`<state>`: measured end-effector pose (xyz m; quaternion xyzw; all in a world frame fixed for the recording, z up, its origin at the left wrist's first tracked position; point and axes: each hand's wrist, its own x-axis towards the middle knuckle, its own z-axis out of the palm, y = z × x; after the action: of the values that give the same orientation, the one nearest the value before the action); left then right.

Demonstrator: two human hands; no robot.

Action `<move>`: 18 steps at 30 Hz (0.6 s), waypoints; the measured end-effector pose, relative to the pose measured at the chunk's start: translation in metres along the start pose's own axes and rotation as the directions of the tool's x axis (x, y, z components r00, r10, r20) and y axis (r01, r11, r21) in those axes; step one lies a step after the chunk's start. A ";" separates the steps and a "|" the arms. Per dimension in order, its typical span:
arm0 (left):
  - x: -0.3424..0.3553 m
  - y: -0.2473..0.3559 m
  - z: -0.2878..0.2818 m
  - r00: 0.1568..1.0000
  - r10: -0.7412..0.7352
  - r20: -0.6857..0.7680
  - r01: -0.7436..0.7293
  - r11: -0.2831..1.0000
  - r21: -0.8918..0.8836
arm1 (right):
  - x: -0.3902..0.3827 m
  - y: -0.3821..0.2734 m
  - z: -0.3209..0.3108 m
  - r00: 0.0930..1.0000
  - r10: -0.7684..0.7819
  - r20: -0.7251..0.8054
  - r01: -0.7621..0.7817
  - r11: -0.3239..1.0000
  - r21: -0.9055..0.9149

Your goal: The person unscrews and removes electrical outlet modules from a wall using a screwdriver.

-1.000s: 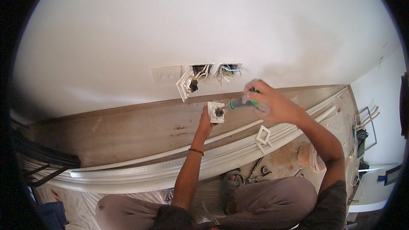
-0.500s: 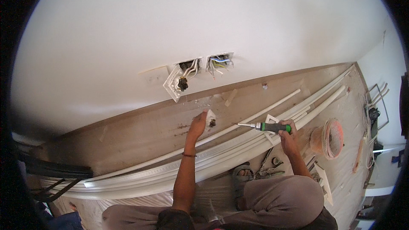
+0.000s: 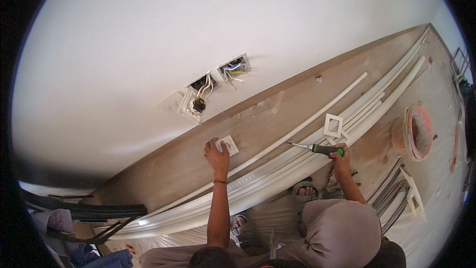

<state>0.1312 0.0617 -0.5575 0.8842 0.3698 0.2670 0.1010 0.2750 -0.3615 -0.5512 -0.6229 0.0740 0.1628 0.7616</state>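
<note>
My left hand (image 3: 217, 159) is at a white square wall socket (image 3: 231, 143) low over the floor by the wall, fingers curled at its left edge and the thumb across its face. Whether the socket rests on the floor, I cannot tell. In my right hand (image 3: 342, 156) is a screwdriver (image 3: 322, 149) with a green and black handle, its tip pointing left. On the wall, a second white socket (image 3: 191, 106) hangs tilted by its wires from an opening. Loose blue, yellow-green and pale wires stick out of the wall box (image 3: 234, 67) beside it.
Long white conduits and trunking (image 3: 277, 172) run diagonally along the floor between me and the wall. A white square frame (image 3: 333, 125) lies on them. To the right stand an orange bucket (image 3: 398, 136) and a white frame (image 3: 414, 196). Black tubing (image 3: 84, 206) lies at the left.
My view has shifted and tilted. The socket at my left hand, earlier seen edge-on with its dark back showing, now shows its white face. The screwdriver stays in my right hand.
</note>
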 end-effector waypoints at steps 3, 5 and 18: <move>0.029 0.071 -0.055 0.946 -0.105 0.307 0.242 0.858 -0.453 | 0.001 -0.003 -0.006 0.999 -0.035 -0.035 0.030 0.990 -0.141; 0.049 0.114 -0.088 0.978 -0.037 0.208 0.145 0.831 -0.537 | 0.004 0.001 -0.010 0.995 -0.096 -0.040 0.084 0.967 -0.242; 0.141 0.170 -0.092 0.893 -0.207 0.399 0.449 0.455 -0.769 | 0.001 0.000 0.000 0.992 -0.122 -0.032 0.112 0.968 -0.226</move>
<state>0.2655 0.0397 -0.3603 0.6585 0.3416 0.2745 0.6118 0.2761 -0.3618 -0.5511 -0.7113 0.0359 0.1106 0.6932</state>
